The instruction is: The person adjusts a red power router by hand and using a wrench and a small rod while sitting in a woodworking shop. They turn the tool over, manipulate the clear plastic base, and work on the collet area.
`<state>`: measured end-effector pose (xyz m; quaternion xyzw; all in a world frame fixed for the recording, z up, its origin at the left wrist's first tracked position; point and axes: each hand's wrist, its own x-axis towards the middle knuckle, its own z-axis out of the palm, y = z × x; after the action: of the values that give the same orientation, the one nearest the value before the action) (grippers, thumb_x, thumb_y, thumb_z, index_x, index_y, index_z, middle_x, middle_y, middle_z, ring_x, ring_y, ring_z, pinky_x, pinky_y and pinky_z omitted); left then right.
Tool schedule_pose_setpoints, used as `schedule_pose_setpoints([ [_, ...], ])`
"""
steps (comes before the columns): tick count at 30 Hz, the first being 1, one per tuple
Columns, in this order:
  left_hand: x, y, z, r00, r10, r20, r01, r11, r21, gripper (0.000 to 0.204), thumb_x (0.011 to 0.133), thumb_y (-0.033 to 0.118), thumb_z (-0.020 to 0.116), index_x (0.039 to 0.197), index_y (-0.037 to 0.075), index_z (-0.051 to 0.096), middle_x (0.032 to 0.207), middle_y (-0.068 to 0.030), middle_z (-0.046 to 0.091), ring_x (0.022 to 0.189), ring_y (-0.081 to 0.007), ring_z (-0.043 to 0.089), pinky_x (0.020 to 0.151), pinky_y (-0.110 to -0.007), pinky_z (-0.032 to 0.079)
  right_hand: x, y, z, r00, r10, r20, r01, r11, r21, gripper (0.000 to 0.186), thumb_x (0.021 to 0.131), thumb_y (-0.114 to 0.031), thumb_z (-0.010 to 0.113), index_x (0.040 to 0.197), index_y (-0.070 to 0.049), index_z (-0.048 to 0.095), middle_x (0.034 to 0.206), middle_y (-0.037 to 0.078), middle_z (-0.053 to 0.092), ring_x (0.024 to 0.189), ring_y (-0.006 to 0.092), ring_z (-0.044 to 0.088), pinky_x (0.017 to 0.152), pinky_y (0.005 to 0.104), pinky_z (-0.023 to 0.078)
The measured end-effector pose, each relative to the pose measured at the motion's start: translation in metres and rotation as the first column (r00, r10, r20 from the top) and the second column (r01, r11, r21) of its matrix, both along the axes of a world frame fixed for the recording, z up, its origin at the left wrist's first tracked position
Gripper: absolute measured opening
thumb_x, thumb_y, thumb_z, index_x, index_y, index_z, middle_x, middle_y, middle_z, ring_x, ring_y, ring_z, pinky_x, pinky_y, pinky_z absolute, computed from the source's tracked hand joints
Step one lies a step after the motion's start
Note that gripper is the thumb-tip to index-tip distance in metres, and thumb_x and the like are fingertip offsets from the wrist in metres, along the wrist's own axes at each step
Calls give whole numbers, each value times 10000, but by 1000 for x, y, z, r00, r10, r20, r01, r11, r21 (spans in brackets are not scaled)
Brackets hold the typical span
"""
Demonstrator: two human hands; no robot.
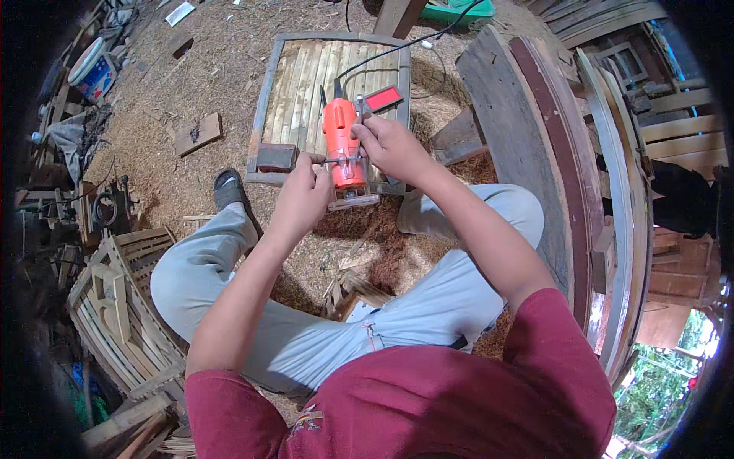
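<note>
An orange handheld router (344, 134) with a clear plastic base (353, 202) and black cord lies at the slatted wooden panel's (298, 92) lower middle. My left hand (306, 187) is closed at the router's left side, round a small metal piece near its collar, too small to name. My right hand (390, 153) grips a silver metal wrench (361, 107) upright against the router's right side. A dark block (277, 157) sits on the panel's lower left corner; a red-and-dark rectangular item (383, 99) lies near the upper right.
Long boards (505, 138) stand along my right. Wooden slatted frames (122, 298) lie at lower left. Metal tools and clutter (99, 206), a white bucket (88, 69) and a scrap board (197, 134) are at left on the sawdust-covered floor. A green tray (451, 11) is at the back.
</note>
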<state>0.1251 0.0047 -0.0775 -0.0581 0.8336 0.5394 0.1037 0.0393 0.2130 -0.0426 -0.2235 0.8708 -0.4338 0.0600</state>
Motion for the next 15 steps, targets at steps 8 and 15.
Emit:
schedule_pose_setpoints([
  [8,0,2,24,999,-1,46,-1,999,48,344,1039,234,491,1210,-59,548,796,-188,691,751,-318,705,738,-449,536,0,0,-1,997,33,-76,-29,999,45,303,1079,-236,562,987,31,670,782,181,691,694,313,711,659,421,540],
  [15,0,4,29,999,0,39,0,1000,2,336,1042,244,504,1196,-51,558,793,-181,689,746,-302,704,732,-438,541,1,0,3,997,45,-59,-45,999,5,280,1052,-224,577,978,41,632,858,294,666,830,495,668,716,551,517],
])
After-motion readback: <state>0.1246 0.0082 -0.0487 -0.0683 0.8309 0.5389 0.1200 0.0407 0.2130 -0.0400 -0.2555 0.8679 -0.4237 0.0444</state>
